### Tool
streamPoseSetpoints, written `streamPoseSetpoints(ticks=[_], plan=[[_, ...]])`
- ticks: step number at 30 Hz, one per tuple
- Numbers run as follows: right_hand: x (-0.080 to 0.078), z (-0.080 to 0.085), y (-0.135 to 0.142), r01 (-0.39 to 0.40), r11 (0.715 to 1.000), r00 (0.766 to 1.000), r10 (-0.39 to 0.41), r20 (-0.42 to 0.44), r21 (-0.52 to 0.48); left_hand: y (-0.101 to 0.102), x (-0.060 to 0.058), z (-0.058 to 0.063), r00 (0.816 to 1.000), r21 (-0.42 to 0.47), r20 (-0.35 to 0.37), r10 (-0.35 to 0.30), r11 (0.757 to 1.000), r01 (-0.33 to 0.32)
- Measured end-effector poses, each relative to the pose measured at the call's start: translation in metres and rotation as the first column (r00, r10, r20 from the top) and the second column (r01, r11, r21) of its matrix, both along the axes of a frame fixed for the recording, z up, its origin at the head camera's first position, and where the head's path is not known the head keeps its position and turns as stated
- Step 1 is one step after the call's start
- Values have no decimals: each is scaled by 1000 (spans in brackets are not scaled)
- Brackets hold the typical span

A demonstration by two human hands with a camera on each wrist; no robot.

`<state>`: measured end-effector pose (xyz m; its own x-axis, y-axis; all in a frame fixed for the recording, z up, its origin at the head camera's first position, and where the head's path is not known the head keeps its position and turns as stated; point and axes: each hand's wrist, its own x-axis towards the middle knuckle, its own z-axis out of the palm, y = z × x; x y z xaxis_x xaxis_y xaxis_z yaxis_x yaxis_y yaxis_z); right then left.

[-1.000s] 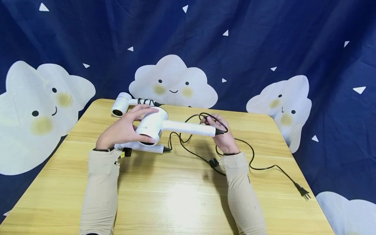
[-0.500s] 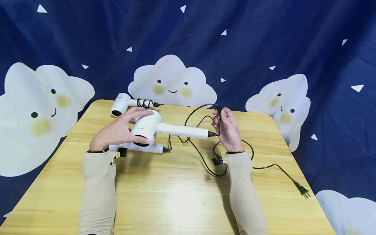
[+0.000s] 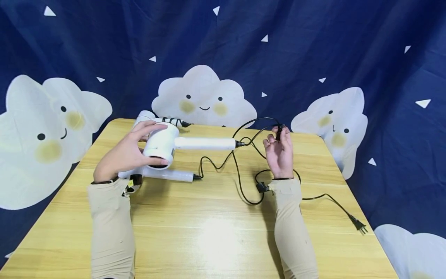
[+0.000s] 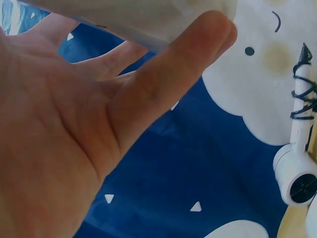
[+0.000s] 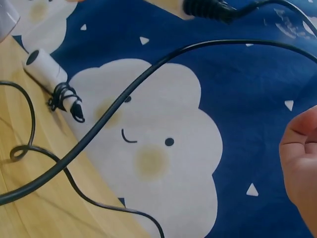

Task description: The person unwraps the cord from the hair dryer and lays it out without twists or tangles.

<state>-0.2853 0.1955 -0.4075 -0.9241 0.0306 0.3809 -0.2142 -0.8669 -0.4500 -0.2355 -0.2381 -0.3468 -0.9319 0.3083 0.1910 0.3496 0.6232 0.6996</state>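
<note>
My left hand grips the round head of a white hair dryer, thumb and fingers on opposite ends. It is raised over the table, handle pointing right. My right hand is lifted to the right and pinches the dryer's black cord between thumb and fingers, and a loop arches from it toward the handle. In the right wrist view, only part of that hand shows. Below the held dryer, a second white hair dryer lies on the table, its head partly hidden by my left hand and sleeve.
A third white hair dryer, cord wound round its handle, lies at the back left of the wooden table. A black plug block is near my right sleeve. A two-pin plug rests at the right edge. Behind hangs a blue curtain.
My right hand has moved up and to the right, drawing the cord out from the handle. My left hand has shifted left with the held dryer.
</note>
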Motion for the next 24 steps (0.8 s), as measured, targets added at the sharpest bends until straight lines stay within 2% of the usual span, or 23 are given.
streamPoseSetpoints(ticks=[6, 12, 17, 21, 24], plan=[[0, -7, 13, 41, 998, 998, -38, 58, -45, 0, 9, 9, 997, -5, -69, 28, 1000, -29], [6, -12, 31, 119, 991, 979, -128, 160, 60, -4, 23, 17, 991, -33, -100, 92, 995, -96], [18, -11, 61, 127, 984, 973, -149, 179, 128, -9, 32, 18, 983, -38, -150, 109, 993, -116], [31, -6, 97, 177, 981, 967, -189, 173, 83, -13, 39, 15, 978, -55, -185, 93, 993, -105], [41, 3, 126, 267, 964, 943, -263, 202, 3, -15, 46, 13, 981, -59, -181, 74, 995, -86]])
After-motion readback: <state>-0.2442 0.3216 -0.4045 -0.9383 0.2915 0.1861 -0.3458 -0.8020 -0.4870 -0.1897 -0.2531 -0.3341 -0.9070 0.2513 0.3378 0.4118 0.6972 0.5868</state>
